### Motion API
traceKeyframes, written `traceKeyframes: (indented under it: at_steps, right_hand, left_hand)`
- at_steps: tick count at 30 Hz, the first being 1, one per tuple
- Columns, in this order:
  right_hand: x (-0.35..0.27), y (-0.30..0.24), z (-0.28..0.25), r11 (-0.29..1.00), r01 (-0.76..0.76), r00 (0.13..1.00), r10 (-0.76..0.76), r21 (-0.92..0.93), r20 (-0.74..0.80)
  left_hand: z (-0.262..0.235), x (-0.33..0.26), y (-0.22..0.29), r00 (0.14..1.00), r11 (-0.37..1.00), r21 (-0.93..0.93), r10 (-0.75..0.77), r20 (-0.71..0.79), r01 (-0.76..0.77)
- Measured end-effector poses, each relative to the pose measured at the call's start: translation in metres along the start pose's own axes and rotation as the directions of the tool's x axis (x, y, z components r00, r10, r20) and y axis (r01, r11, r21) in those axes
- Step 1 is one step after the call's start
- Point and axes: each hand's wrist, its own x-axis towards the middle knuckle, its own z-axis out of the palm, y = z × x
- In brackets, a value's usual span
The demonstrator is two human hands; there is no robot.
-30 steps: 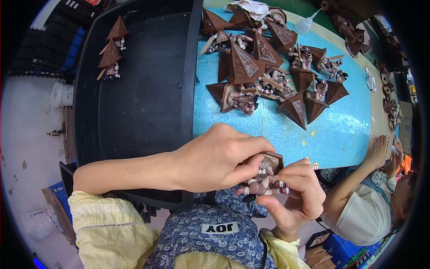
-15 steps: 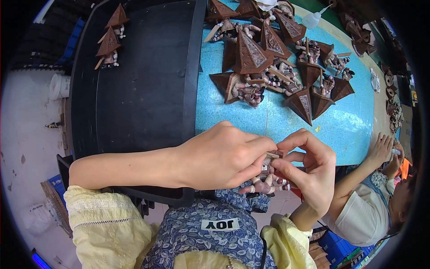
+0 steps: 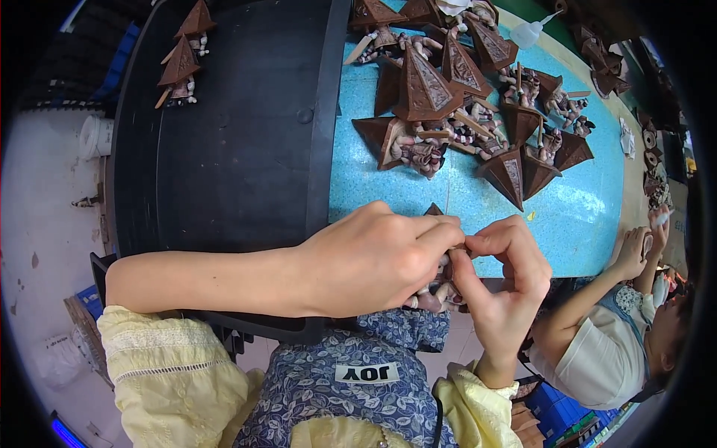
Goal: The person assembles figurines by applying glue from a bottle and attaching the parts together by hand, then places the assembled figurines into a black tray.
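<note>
A small painted figurine (image 3: 431,300) with pale jointed limbs is held between my two hands just off the table's near edge. My left hand (image 3: 385,257) is closed over it from above and hides most of it; a dark brown pointed tip (image 3: 433,210) shows beyond the knuckles. My right hand (image 3: 508,280) pinches with thumb and forefinger at the figurine's upper right side, against the left fingertips. What exactly the pinch grips is hidden. Beyond my hands, similar figurines with brown pyramid-shaped pieces (image 3: 429,86) lie heaped on the blue tabletop (image 3: 388,190).
A black tray (image 3: 231,164) at left holds two similar figurines (image 3: 179,71). A white squeeze bottle (image 3: 526,33) with a thin nozzle lies at the far right. A co-worker (image 3: 597,328) sits at right, hands (image 3: 635,250) raised around a pale object. A white bucket (image 3: 95,138) stands far left.
The figurine has turned in my hands: a brown tip now shows beyond my left hand and less of its body shows. My right hand has shifted slightly left. The co-worker's hands have risen.
</note>
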Motion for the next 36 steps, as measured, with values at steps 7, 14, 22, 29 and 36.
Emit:
traceKeyframes:
  at_steps: [7, 14, 22, 29, 36]
  right_hand:
    - [-0.006, 0.003, 0.008, 1.0, -0.007, 0.993, 0.007, -0.003, -0.118]
    - [-0.007, 0.003, 0.007, 1.0, -0.022, 0.987, 0.02, -0.012, -0.16]
    - [-0.007, -0.001, 0.008, 0.974, 0.106, 0.983, -0.134, -0.201, -0.128]
    - [-0.009, -0.004, 0.013, 0.975, 0.078, 0.988, -0.104, -0.207, -0.118]
    - [-0.007, 0.002, 0.022, 0.989, 0.035, 0.974, -0.067, -0.147, -0.216]
  left_hand:
    - [-0.002, 0.001, -0.004, 0.999, 0.998, -0.063, -0.001, 0.039, 0.004]
    - [-0.003, 0.003, -0.005, 0.999, 0.997, -0.074, 0.038, 0.01, -0.037]
    - [0.001, 0.002, -0.004, 0.998, 0.999, -0.044, 0.03, -0.054, -0.032]
    - [0.001, -0.004, -0.004, 0.998, 1.0, -0.026, -0.014, -0.063, 0.013]
    - [0.002, -0.001, -0.006, 0.995, 0.998, -0.058, -0.018, -0.096, 0.012]
